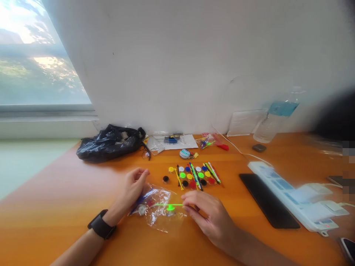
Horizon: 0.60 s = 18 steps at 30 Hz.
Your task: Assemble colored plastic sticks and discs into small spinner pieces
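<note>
Green stick (169,204), seemingly pinched, right hand (210,220)

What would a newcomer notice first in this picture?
Probably the coloured discs and sticks laid in rows on the orange table. Just before them, the right hand pinches a green stick over a clear bag that the left hand touches. A black plastic bag lies far left.

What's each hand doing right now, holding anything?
The left hand is closed on the edge of the clear plastic bag.
The right hand has its fingertips pinched on the green stick.
</note>
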Available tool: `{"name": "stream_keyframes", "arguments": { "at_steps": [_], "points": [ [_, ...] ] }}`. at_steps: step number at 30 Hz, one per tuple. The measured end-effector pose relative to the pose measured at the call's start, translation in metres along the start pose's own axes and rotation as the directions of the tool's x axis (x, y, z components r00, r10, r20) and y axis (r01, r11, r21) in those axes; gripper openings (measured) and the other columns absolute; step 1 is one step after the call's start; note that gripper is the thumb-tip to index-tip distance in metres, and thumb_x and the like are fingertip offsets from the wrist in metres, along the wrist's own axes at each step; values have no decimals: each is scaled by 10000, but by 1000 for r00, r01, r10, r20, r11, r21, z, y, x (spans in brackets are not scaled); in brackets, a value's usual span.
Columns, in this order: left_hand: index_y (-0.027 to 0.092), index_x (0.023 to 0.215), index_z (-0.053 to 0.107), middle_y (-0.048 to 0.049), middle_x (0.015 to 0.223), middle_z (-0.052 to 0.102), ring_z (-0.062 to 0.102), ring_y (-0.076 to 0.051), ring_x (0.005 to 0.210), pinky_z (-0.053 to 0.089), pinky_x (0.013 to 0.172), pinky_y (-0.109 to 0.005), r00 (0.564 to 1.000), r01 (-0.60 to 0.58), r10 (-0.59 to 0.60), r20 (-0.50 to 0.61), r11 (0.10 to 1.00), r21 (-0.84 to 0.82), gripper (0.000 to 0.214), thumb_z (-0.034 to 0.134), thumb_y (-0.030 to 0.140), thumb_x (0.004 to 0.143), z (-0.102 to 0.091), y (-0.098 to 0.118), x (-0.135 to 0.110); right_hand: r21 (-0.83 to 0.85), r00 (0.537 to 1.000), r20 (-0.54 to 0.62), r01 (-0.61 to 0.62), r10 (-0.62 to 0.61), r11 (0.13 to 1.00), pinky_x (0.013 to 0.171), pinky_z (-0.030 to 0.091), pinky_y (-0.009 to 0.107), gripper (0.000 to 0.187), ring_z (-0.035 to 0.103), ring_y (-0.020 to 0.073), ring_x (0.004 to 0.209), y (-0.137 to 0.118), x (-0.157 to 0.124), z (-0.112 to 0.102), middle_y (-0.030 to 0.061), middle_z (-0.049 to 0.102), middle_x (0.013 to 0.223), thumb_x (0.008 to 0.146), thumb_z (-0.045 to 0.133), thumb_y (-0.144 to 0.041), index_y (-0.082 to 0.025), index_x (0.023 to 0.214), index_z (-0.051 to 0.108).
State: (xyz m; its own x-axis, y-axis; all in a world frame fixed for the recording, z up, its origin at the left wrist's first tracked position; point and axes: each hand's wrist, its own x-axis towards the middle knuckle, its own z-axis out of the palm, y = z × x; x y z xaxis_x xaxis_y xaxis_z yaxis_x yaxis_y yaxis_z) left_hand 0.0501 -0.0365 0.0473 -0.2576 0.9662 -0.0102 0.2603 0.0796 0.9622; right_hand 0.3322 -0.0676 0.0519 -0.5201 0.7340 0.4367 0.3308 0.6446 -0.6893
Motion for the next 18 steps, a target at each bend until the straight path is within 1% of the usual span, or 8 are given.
{"name": "stream_keyframes", "arguments": {
  "at_steps": [2, 4, 7, 9, 11, 14, 16, 18],
  "points": [
    [197, 929, 621, 69, 493, 510, 432, -103, 401, 309, 401, -180, 999, 34, -35, -6, 997, -72, 452, 630, 649, 917, 3, 0, -3, 21, 999, -38, -19, 20, 1000, 954, 497, 299, 142, 669, 189, 1002, -3, 2, 0, 62, 673, 1175, 1040, 615, -271, -243, 954, 724],
    [206, 950, 614, 78, 484, 494, 444, -106, 401, 309, 387, -170, 998, 49, -53, -25, 989, -138, 457, 635, 661, 914, 6, -1, -6, 83, 992, -51, -110, 115, 990, 1025, 488, 308, 137, 661, 202, 1092, -5, 3, 1, 67, 621, 1300, 1012, 664, -285, -244, 910, 745],
    [212, 963, 608, 83, 489, 485, 441, -105, 397, 305, 368, -163, 995, 60, -74, -61, 977, -206, 460, 648, 667, 904, 11, -1, -12, 194, 976, 2, -214, 217, 957, 1105, 452, 312, 120, 641, 218, 1202, -6, 4, 4, 58, 606, 1378, 984, 716, -316, -247, 902, 771],
    [212, 952, 603, 87, 483, 471, 417, -99, 386, 287, 359, -158, 994, 61, -81, -78, 970, -235, 460, 655, 666, 897, 16, 2, -17, 240, 976, 46, -218, 214, 946, 1085, 459, 304, 116, 653, 213, 1176, -7, 4, 5, 59, 665, 1299, 985, 717, -314, -240, 923, 782],
    [210, 925, 595, 92, 493, 451, 406, -92, 384, 283, 359, -155, 995, 56, -76, -63, 960, -275, 470, 658, 674, 891, 22, 3, -23, 258, 979, 82, -199, 184, 945, 955, 500, 273, 125, 681, 188, 1025, -9, 5, 6, 47, 727, 1085, 991, 702, -276, -220, 910, 778],
    [204, 886, 586, 89, 557, 428, 403, -81, 405, 308, 374, -164, 999, 50, -44, 26, 944, -327, 490, 641, 691, 904, 30, 3, -30, 233, 976, 100, -211, 192, 949, 739, 480, 246, 147, 643, 151, 783, -12, 6, 9, 9, 704, 816, 977, 702, -239, -192, 850, 757],
    [202, 869, 588, 77, 583, 421, 408, -87, 424, 320, 387, -180, 997, 28, -6, 76, 959, -283, 486, 583, 682, 950, 32, 3, -35, 212, 972, 101, -231, 214, 949, 692, 456, 251, 167, 615, 148, 732, -13, 6, 9, 4, 695, 771, 964, 725, -268, -183, 823, 751],
    [202, 869, 607, 37, 632, 496, 490, -119, 497, 398, 445, -214, 990, -101, 113, 90, 986, -131, 446, 529, 618, 1009, 30, 6, -40, 215, 968, 106, -244, 226, 945, 676, 443, 259, 216, 595, 153, 726, -14, 6, 9, 8, 691, 769, 963, 730, -307, -178, 790, 741]
  ]
}}
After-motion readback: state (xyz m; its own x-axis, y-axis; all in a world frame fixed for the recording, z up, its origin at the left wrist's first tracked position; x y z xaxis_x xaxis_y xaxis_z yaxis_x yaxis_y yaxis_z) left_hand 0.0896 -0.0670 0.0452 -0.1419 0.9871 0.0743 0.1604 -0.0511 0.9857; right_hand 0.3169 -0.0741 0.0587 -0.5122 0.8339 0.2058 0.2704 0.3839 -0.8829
